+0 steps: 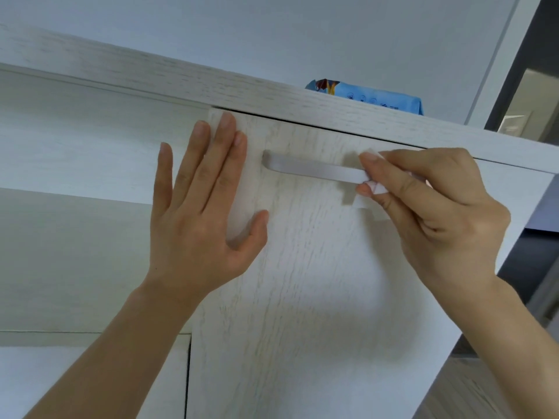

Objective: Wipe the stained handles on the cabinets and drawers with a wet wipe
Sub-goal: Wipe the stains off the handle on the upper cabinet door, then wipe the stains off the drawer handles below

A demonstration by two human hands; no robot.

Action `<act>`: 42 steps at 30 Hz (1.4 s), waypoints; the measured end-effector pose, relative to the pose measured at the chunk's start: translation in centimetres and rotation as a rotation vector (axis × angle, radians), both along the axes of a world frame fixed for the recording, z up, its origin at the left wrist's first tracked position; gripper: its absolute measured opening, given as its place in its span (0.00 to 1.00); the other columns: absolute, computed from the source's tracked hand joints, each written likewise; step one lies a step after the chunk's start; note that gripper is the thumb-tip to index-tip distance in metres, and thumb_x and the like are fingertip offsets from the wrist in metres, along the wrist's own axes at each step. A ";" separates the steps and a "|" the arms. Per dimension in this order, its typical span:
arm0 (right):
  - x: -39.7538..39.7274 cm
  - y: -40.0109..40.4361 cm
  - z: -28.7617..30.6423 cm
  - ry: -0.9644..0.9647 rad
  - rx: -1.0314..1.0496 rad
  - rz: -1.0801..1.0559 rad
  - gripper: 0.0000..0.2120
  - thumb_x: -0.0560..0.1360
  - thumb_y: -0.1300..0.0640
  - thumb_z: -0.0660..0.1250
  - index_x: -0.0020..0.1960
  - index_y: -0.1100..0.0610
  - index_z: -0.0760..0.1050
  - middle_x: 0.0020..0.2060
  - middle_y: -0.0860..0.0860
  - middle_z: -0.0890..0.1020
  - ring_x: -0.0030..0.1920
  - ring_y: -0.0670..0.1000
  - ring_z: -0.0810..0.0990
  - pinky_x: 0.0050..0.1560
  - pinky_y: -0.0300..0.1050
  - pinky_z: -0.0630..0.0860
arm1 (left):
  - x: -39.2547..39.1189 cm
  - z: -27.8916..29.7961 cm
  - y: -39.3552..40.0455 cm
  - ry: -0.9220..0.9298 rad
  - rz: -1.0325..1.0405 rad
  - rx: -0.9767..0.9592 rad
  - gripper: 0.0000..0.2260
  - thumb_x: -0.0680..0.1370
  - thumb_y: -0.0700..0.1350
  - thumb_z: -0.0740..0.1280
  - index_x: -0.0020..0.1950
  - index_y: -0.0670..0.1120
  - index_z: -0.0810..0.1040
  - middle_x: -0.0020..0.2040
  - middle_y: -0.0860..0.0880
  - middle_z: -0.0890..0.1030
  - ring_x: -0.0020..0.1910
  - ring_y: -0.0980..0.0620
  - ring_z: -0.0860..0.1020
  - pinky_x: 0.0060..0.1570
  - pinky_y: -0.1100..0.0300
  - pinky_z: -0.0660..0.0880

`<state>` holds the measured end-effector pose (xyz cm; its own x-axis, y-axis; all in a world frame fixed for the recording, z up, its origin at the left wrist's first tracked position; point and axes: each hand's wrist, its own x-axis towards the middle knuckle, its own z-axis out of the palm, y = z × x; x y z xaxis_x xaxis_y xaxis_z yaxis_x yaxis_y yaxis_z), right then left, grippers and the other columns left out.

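A pale wood-grain cabinet door [302, 267] carries a horizontal grey bar handle [311, 168] near its top. My right hand [432, 213] pinches a white wet wipe [367, 189] around the right end of that handle, thumb below and fingers above. My left hand [199, 207] lies flat with spread fingers on the door's upper left corner, just left of the handle. The handle's right end is hidden under the wipe and my fingers.
A blue pack of wet wipes [372, 98] lies on the cabinet's top board [181, 83]. An open shelf recess [75, 146] sits left of the door. A dark doorway or frame [532, 86] stands at the right.
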<state>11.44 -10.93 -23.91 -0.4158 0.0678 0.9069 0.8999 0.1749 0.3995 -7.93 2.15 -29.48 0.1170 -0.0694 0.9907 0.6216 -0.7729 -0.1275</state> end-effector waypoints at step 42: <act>-5.0 -6.0 15.3 0.914 -1.103 0.027 0.06 0.75 0.56 0.70 0.52 0.56 0.79 0.48 0.50 0.80 0.48 0.49 0.78 0.49 0.39 0.73 | -8.6 16.6 -16.6 0.906 0.467 -1.111 0.28 0.82 0.51 0.51 0.78 0.44 0.46 0.79 0.47 0.45 0.77 0.50 0.45 0.72 0.52 0.35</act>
<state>6.45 -16.90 -8.58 0.2617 0.9026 0.3419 0.7538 0.0300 -0.6564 -16.58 -14.50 -12.88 0.4992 0.8612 0.0952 0.8659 -0.4919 -0.0913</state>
